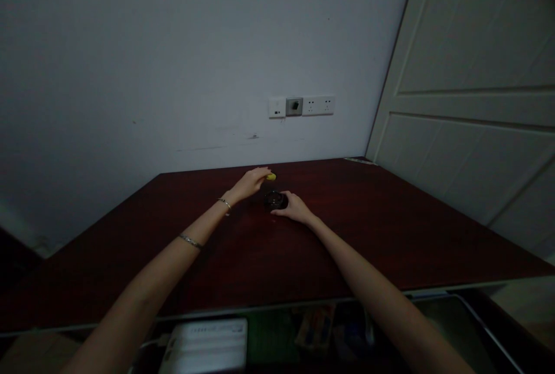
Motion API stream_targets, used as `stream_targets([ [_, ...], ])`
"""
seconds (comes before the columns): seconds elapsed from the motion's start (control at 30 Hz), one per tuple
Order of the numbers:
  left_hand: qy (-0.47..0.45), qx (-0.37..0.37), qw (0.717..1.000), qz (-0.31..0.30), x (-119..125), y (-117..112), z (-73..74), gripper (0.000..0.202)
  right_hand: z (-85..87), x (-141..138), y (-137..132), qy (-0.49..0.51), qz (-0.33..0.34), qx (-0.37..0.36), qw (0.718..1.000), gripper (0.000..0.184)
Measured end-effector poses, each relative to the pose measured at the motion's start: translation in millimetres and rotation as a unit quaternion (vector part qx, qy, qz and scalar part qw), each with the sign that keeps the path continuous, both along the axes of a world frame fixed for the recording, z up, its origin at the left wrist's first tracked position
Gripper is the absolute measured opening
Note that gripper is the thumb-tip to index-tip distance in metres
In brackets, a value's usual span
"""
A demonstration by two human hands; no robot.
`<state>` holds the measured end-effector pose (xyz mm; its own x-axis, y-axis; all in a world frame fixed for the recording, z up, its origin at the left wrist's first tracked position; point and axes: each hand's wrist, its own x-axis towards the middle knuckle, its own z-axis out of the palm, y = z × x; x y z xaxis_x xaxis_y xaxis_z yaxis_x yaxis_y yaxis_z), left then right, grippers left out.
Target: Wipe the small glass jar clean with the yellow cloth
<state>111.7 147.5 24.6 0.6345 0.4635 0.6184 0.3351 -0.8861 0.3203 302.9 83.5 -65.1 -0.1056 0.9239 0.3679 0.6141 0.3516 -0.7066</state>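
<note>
My left hand is raised over the dark red tabletop, its fingers closed on a small yellow object whose kind I cannot make out. Just below and to the right of it, a small, round, dark see-through container stands on the table. My right hand wraps its thumb and fingers around the container's right side. What the container holds is too dark to tell. The yellow object is apart from the container, a little above its far rim.
The dark red table reaches back to a pale wall with a row of sockets. A white panelled door stands at the right. Below the front edge, an open drawer space holds a white box-like device and a green item.
</note>
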Motion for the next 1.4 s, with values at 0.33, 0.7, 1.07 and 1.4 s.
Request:
stream_targets([
  [0.33, 0.102, -0.075, 0.992, 0.015, -7.8, -19.2, -27.4, 0.027, -1.5, 0.3, 0.9, -0.042, -0.011, 0.009, 0.999, 0.075],
  [0.7, 0.132, -0.079, 0.986, 0.067, -25.2, -44.8, -15.3, 0.025, -2.5, 0.0, -0.3, -0.068, -0.016, 0.025, 0.997, 0.080],
  [1.07, 0.113, -0.012, 0.992, 0.055, -11.6, -58.8, -30.3, 0.029, 0.9, -0.4, -2.6, -0.051, -0.015, 0.014, 0.999, 0.070],
  [1.4, 0.115, -0.018, 0.993, 0.031, 5.8, -68.2, -26.5, 0.029, 1.8, -2.5, -4.5, -0.046, -0.022, 0.011, 0.999, 0.069],
])
